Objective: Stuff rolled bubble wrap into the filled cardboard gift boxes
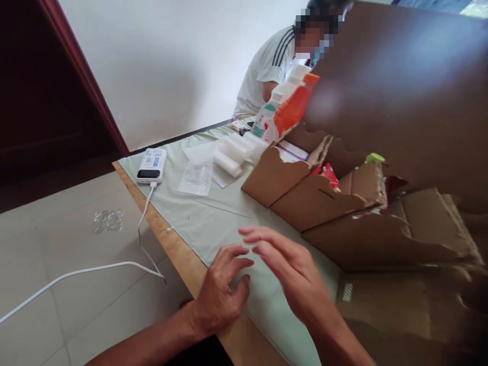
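My left hand (221, 292) rests near the table's front edge on the pale green cloth (213, 216), fingers curled loosely and holding nothing. My right hand (287, 272) hovers just beside it, fingers spread flat and slightly blurred, also holding nothing. Both hands are a short way in front of a row of open cardboard boxes (331, 208) with torn flaps. Orange and white bottles (290, 109) stick up behind the boxes.
A white power bank (151, 166) with a cable lies at the table's far left corner. Bubble wrap (196, 178) and foam rolls (236, 152) lie beyond. A large cardboard flap (412, 96) fills the upper right. Another person in a white shirt (267, 71) sits across the table.
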### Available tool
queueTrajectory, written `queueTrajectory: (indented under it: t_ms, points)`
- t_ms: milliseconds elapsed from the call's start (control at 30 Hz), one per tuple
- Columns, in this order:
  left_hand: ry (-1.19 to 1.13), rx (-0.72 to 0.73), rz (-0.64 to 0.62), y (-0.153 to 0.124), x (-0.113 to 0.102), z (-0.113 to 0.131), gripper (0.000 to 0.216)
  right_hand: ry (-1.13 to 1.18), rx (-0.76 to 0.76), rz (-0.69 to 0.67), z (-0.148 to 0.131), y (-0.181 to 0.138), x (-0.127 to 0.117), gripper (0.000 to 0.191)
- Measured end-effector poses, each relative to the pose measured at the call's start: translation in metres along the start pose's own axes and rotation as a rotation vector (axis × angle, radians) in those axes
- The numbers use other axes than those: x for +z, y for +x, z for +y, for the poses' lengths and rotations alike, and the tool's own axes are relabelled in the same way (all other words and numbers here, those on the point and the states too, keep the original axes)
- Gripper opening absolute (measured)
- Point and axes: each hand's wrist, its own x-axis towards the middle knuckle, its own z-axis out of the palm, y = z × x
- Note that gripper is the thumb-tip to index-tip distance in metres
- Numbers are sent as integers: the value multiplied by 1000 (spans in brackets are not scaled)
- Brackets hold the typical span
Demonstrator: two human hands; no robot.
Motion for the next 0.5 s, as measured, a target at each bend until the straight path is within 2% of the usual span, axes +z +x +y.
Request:
queueTrajectory:
  t_ms: [33, 133, 267, 333, 400, 500]
  points:
    - [-11, -4, 8, 1, 0, 0, 38, -90, -5, 4, 7, 29, 5, 27]
    - [-1, 0, 32, 4, 0, 0, 34, -222, 24, -58, 30, 108, 26, 36]
    - [33, 15, 40, 6, 2, 0, 30, -227, 71, -99, 53, 180, 65, 34]
    - [40, 10, 36, 6, 3, 1, 28, -213, 87, -97, 55, 196, 80, 29]
    - [39, 2, 30, 7, 4, 1, 27, -179, 92, -80, 51, 195, 85, 28]
    - [39, 3, 19, 7, 4, 0, 28, -118, 88, -30, 40, 157, 64, 32]
